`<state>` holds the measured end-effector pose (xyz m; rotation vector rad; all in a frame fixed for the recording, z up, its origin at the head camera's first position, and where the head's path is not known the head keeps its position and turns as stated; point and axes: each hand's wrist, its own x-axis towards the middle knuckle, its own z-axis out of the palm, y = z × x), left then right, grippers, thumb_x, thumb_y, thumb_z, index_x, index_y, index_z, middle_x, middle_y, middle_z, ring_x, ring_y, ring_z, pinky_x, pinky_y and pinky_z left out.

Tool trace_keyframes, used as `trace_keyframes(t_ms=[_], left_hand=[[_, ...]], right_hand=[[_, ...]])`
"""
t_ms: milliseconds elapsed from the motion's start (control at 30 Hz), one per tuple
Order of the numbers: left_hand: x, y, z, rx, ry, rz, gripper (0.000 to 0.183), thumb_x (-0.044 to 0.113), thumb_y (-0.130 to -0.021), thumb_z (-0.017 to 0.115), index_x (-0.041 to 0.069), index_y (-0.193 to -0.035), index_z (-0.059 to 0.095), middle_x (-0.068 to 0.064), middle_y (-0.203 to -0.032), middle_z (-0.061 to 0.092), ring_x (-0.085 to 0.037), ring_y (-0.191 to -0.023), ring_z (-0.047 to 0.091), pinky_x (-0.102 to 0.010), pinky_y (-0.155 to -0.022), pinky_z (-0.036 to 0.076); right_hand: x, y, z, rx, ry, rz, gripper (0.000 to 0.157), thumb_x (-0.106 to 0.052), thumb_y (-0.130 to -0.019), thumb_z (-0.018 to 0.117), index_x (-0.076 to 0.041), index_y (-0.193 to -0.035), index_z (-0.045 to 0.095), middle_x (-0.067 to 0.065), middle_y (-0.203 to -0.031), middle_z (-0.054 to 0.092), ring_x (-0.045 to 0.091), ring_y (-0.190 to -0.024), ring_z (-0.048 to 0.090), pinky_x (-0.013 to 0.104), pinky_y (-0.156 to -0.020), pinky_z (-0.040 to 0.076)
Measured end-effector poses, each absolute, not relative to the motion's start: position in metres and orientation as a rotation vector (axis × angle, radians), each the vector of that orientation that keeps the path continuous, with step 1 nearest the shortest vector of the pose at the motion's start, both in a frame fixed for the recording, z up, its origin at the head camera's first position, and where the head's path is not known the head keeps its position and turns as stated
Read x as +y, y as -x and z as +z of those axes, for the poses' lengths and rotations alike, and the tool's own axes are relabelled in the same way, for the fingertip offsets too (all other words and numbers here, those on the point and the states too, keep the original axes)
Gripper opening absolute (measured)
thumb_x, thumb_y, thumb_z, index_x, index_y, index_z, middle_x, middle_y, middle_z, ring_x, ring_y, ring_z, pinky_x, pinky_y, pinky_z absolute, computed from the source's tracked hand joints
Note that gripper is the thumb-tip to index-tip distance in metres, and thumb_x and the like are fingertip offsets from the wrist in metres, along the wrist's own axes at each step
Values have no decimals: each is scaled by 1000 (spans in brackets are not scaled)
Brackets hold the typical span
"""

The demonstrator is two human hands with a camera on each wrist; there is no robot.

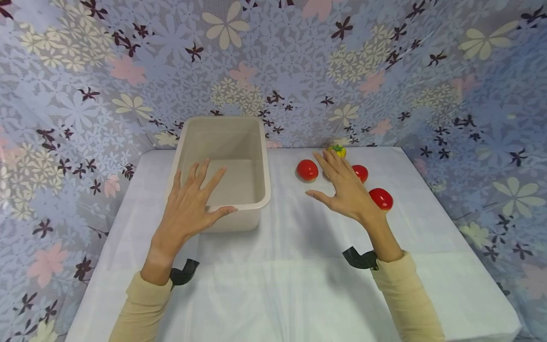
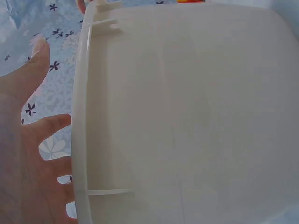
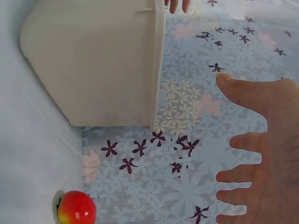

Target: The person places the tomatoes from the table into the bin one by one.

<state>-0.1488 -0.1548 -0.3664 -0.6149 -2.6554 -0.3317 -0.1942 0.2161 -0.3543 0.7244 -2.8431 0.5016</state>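
My left hand [image 1: 188,206], fingers spread, is over the near left part of a deep beige plastic bin [image 1: 239,221]. In the left wrist view the bin's outer wall [image 2: 140,107] fills most of the picture, the fingers overlapping its rim. My right hand [image 1: 346,187] hovers with fingers apart above a group of round fruits and holds nothing. A red fruit [image 1: 307,170] lies left of its fingertips. Two more, a red fruit [image 1: 361,173] and a larger red fruit [image 1: 381,199], are partly covered by that hand. Beyond the fingertips shows a yellow fruit [image 1: 339,151] with a green star-shaped top.
A white cloth covers the table [image 1: 265,294]. Flower-patterned fabric [image 1: 299,71] rises behind it and along both sides. Each wrist bears a black mount, the left mount [image 1: 184,272] and the right mount [image 1: 360,259]. The bin stands at the table's back left.
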Motion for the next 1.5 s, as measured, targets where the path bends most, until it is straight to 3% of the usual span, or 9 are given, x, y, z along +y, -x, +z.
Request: trace_keyframes(t_ms=[167, 267, 433, 667, 900, 1100, 1233, 1333, 1500], left_hand=[[-156, 148, -366, -2660, 612, -330, 95, 85, -82, 28, 20, -149, 40, -22, -156, 29, -46, -142, 27, -72, -109, 21], [-160, 147, -367, -2644, 589, -385, 88, 79, -84, 43, 20, -148, 41, -19, -156, 32, -43, -142, 29, -70, -109, 22], [-172, 144, -374, -2448, 530, -635, 66, 42, -83, 73, 16, -141, 52, -12, -145, 51, -38, -130, 49, -60, -108, 35], [-195, 137, -398, -2102, 365, -1078, 38, 0, -81, 73, 2, -119, 67, -15, -129, 64, -35, -124, 56, -30, -110, 40], [-207, 129, -426, -2175, 218, -1486, 52, -5, -83, 67, -1, -133, 55, -14, -158, 29, -37, -147, 22, -64, -115, 18], [-209, 130, -432, -2188, 317, -1682, 68, -10, -79, 66, 2, -143, 45, -7, -164, 11, -37, -148, 14, -70, -111, 18], [-210, 129, -435, -2128, 377, -1716, 72, -16, -76, 67, 0, -143, 45, -6, -163, 14, -37, -146, 22, -44, -117, 30], [-209, 128, -439, -2079, 373, -1741, 71, -19, -74, 68, -2, -140, 47, -11, -162, 18, -28, -141, 36, -20, -106, 41], [-208, 129, -446, -2032, 317, -1721, 57, -21, -72, 70, -8, -126, 57, -20, -140, 51, -5, -118, 58, -15, -92, 49]], right_hand=[[217, 195, -355, -2853, -706, 521, 92, -53, -85, 66, -19, -156, 20, 13, -162, 19, 29, -151, 12, 53, -121, 10], [220, 195, -356, -2857, -667, 564, 90, -52, -85, 66, -19, -156, 21, 13, -162, 22, 31, -150, 15, 56, -120, 13], [230, 194, -366, -2810, -536, 776, 81, -41, -88, 68, -20, -155, 28, 12, -158, 31, 35, -145, 29, 61, -112, 29], [259, 201, -402, -2561, -363, 1081, 61, -19, -88, 70, -8, -144, 47, 19, -142, 52, 41, -130, 48, 61, -107, 37], [288, 203, -440, -2474, -145, 1241, 55, -16, -89, 71, -4, -139, 52, 18, -139, 55, 34, -129, 51, 52, -108, 38], [303, 202, -469, -2442, 59, 1289, 55, -16, -88, 72, -7, -139, 53, 14, -140, 55, 29, -132, 50, 41, -111, 38], [308, 203, -480, -2388, 171, 1329, 54, -12, -87, 73, -7, -138, 54, 12, -142, 54, 28, -134, 48, 37, -114, 35], [311, 205, -486, -2380, 246, 1321, 55, -14, -87, 73, -7, -138, 54, 12, -143, 53, 26, -135, 47, 38, -115, 34], [315, 206, -492, -2390, 313, 1322, 56, -13, -86, 74, -7, -138, 54, 16, -141, 54, 29, -133, 50, 41, -112, 38]])
